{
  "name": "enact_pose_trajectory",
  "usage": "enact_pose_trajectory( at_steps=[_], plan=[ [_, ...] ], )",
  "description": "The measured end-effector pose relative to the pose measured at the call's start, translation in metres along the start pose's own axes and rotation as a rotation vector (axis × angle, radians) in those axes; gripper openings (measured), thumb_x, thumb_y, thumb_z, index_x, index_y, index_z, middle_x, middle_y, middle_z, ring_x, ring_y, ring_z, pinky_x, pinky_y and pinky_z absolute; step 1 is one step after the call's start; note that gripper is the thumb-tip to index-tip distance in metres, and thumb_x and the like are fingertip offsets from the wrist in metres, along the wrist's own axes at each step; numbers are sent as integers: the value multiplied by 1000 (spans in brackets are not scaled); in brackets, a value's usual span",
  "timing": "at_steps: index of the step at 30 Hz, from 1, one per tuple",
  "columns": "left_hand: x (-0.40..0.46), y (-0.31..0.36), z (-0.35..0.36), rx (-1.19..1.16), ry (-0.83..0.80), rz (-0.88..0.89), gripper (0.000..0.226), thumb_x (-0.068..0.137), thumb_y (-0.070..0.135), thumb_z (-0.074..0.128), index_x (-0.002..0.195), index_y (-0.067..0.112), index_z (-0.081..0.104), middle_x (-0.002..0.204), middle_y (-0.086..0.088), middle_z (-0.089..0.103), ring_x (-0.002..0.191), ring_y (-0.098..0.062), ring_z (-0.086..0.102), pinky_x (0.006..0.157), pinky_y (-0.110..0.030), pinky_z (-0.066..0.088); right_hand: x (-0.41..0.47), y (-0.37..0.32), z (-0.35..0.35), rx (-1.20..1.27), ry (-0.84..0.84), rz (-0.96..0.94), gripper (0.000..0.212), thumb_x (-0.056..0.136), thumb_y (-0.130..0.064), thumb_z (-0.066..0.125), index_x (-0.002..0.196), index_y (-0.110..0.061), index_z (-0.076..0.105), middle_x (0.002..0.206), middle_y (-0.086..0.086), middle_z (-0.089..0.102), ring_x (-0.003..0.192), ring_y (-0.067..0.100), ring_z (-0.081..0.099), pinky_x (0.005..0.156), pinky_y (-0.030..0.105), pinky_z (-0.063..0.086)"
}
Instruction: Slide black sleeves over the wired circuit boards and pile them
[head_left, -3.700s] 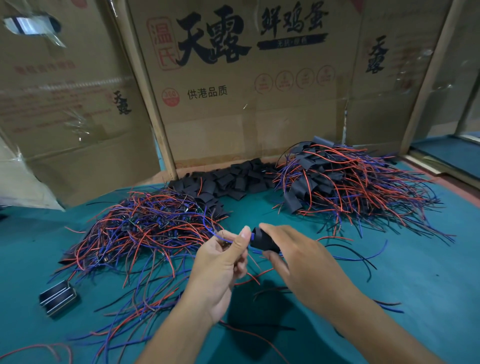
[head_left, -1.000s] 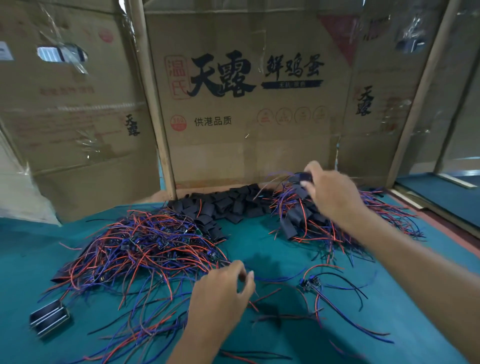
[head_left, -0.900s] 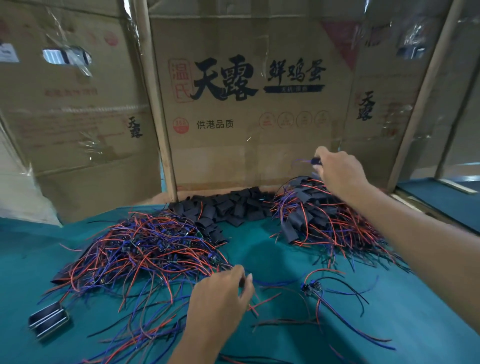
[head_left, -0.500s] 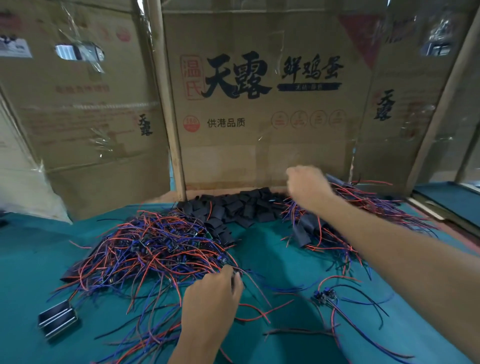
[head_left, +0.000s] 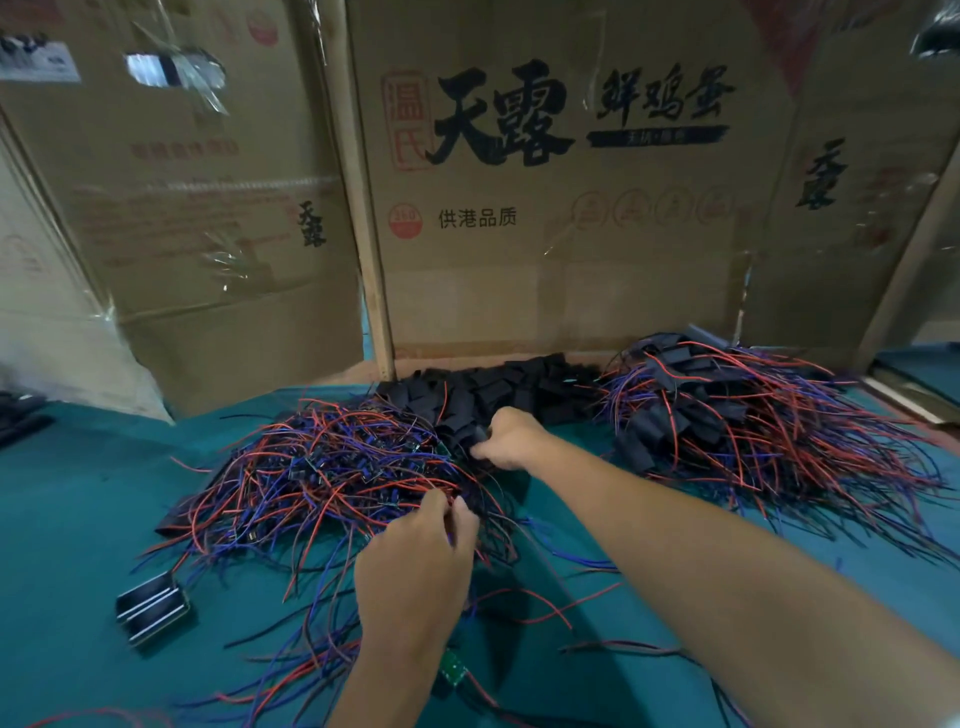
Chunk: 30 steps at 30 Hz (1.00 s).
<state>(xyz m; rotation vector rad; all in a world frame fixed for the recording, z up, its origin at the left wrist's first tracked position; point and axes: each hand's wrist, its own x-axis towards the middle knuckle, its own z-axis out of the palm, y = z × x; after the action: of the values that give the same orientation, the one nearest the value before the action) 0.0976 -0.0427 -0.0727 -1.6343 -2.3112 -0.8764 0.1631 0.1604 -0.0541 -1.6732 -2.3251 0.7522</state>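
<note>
1. Head view, lower centre: your left hand (head_left: 415, 566) pinches wires at the near edge of the unsleeved tangle (head_left: 322, 467); draw one board out slowly so its neighbours stay put.
2. Just beyond, your right hand (head_left: 511, 439) curls its fingers into the loose sleeves (head_left: 498, 389); whether it has one yet, I cannot tell. Take a single sleeve.
3. Centre right, bare green table (head_left: 571, 519) between the heaps gives you room to join them.
4. Right, the finished pile (head_left: 737, 421) lies close under the cardboard wall (head_left: 571, 291); drop short of it.
</note>
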Motion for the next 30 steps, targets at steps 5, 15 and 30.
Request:
enact_pose_trajectory(
  at_steps=[5, 15, 30],
  plan=[
    [4, -12, 4, -185, 100, -69, 33, 100, 38, 27, 76, 25, 46, 51, 3, 44, 47, -22, 45, 44, -32, 26, -40, 17, -32, 493, 222, 22, 13, 94, -18, 53, 84, -9, 50, 81, 10, 68, 65, 21, 67, 52, 30, 47],
    [21, -26, -29, -33, -570, 28, 20, 93, 32, 55, 78, 20, 57, 71, 4, 59, 63, -15, 54, 63, -33, 45, -190, 82, -17, 832, -8, 7, 26, 98, -34, 38, 102, -16, 56, 62, -3, 52, 45, 10, 33, 44, 21, 26],
    [22, -49, 3, -29, -91, 48, 17, 95, 13, 57, 110, 18, 64, 108, -1, 60, 107, -23, 52, 93, -39, 45, -203, 110, -14, 469, 322, -302, 10, 91, -24, 65, 94, -33, 62, 82, -11, 67, 79, 8, 66, 70, 21, 48]
  ],
)
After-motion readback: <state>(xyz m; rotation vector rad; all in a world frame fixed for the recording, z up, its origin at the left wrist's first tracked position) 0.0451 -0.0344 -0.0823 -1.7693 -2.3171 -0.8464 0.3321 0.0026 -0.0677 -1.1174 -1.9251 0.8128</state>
